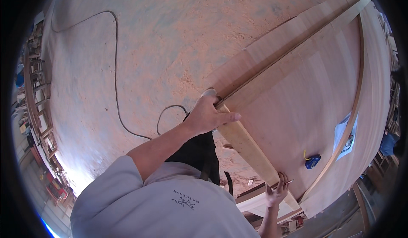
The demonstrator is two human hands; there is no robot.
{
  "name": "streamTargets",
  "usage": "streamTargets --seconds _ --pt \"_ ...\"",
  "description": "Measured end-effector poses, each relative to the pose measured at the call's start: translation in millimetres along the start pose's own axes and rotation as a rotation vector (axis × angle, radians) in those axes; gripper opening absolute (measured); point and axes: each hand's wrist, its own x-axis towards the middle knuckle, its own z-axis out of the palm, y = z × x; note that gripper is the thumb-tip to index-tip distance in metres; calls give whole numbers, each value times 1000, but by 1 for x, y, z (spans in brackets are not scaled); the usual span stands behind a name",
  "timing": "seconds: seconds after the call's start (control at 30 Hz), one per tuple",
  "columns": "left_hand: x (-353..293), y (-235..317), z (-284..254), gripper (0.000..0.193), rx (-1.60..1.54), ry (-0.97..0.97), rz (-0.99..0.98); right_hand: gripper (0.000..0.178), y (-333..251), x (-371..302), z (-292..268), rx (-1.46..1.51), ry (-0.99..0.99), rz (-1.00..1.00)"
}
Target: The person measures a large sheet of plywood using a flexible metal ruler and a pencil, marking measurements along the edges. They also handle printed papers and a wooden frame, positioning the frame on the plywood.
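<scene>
My left hand is closed over the upper end of a short wooden board, its thumb lying across the top face. That end meets a long straight wooden board, which runs away to the far right. At the near end of the short board, my right hand grips its edge, partly hidden from view. A thin pencil-like stick pokes out between the right fingers. Both boards rest on a large plywood sheet.
On the plywood lie a blue tape measure, a printed paper sheet and a curved wooden strip crossing the paper. A dark cable winds over the dusty floor. Wood pieces and racks line the left side.
</scene>
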Motion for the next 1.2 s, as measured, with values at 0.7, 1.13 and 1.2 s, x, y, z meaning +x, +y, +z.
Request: streamTargets --seconds 0.7,1.13,1.2 --pt "0 10 -7 64 12 -29 -34 61 -9 1 4 -19 34 53" --pt "1 16 -10 59 5 -46 -110 60 -8 2 5 -13 44 67" --pt "2 13 -9 59 17 -37 -102 60 -9 2 5 -3 37 77"
